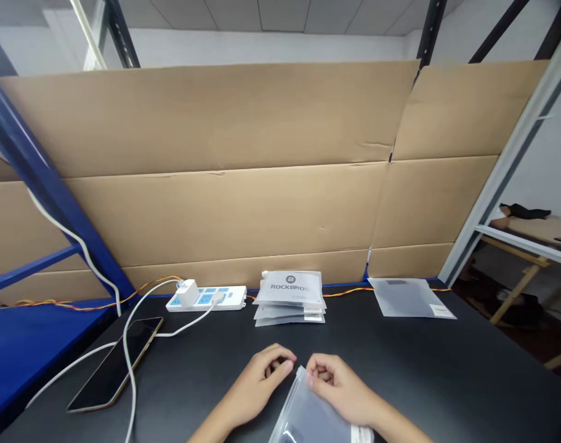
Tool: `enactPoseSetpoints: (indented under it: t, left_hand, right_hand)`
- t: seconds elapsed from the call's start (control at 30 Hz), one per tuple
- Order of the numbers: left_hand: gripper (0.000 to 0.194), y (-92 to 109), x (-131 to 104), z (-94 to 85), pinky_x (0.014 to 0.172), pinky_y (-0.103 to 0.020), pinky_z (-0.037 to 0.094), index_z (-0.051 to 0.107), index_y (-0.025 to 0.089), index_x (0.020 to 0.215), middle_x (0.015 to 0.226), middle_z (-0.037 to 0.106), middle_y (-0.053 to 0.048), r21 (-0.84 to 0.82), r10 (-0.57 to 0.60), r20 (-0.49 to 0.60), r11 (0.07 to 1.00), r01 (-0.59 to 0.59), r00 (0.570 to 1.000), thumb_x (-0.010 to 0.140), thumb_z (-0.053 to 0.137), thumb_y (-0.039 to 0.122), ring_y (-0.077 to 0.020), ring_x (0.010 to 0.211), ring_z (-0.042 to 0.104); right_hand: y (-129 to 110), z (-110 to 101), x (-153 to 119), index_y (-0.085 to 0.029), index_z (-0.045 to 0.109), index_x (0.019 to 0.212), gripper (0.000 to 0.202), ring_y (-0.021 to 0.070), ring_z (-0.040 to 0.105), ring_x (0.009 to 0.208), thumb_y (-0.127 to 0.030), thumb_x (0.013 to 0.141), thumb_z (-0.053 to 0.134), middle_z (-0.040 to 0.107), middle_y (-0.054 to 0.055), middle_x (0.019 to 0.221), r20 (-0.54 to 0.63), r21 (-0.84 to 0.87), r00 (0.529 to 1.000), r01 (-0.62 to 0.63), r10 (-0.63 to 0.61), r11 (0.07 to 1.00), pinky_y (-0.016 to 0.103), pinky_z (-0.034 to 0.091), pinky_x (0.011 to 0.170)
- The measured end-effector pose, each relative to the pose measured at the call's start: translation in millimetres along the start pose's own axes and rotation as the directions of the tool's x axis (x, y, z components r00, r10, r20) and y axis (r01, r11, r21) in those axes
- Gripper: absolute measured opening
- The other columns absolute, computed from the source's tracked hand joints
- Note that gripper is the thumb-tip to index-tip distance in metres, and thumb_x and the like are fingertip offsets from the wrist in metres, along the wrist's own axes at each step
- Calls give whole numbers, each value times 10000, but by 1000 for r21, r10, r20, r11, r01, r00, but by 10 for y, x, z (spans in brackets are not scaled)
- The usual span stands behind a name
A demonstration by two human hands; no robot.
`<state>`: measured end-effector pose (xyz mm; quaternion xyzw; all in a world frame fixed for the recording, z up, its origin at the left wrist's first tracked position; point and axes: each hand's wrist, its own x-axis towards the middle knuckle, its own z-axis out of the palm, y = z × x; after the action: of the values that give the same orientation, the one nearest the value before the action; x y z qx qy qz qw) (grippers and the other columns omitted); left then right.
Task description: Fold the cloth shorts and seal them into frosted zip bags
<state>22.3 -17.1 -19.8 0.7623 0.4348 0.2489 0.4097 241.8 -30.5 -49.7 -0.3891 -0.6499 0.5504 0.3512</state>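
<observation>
A clear plastic zip bag (310,412) with a white label lies at the front edge of the view, its lower part cut off. My right hand (338,387) pinches the bag's top edge near the corner. Just left of that corner is my left hand (264,381), fingers curled and a gap between thumb and forefinger, with nothing visible in it. Farther back sits a stack of packaged bags (289,295), the top one printed ROCKBROS. Another flat translucent bag (407,298) rests at the back right.
A white power strip (229,298) with plugs stands at the back left. A phone (116,366) lies on the black table (201,375) under white cables. Cardboard panels (243,215) line the back between a blue post (53,178) and a grey post (506,160).
</observation>
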Motion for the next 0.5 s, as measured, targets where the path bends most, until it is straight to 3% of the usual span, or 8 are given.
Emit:
enactPoseSetpoints:
  t: [0.13, 0.27, 0.5]
  left_hand:
    - [292, -36, 21, 138, 834, -274, 385, 686, 196, 836, 840, 642, 14, 36, -29, 67, 999, 26, 997, 971, 536, 406, -166, 821, 559]
    - [257, -1, 46, 150, 674, -229, 373, 612, 168, 722, 752, 536, 33, -81, 7, 74, 997, -1, 997, 921, 572, 325, -133, 716, 498]
    - [220, -58, 32, -267, 655, -222, 404, 597, 166, 685, 754, 566, 28, -11, -14, 127, 1000, 16, 992, 876, 593, 274, -125, 685, 511]
  right_hand:
    - [-2, 37, 7, -176, 567, 734, 244, 104, 369, 620, -342, 911, 592, 438, -60, 646, 14, -53, 1000, 12, -12, 999, 233, 283, 576]
    - [-27, -11, 38, -176, 551, 685, 313, 104, 360, 599, -382, 917, 589, 423, -60, 612, -62, -50, 995, 73, -76, 996, 237, 269, 561]
    - [30, -544, 70, -213, 477, 719, 380, 101, 335, 559, -522, 921, 566, 393, -65, 637, -365, 63, 929, 92, -63, 994, 224, 271, 507]
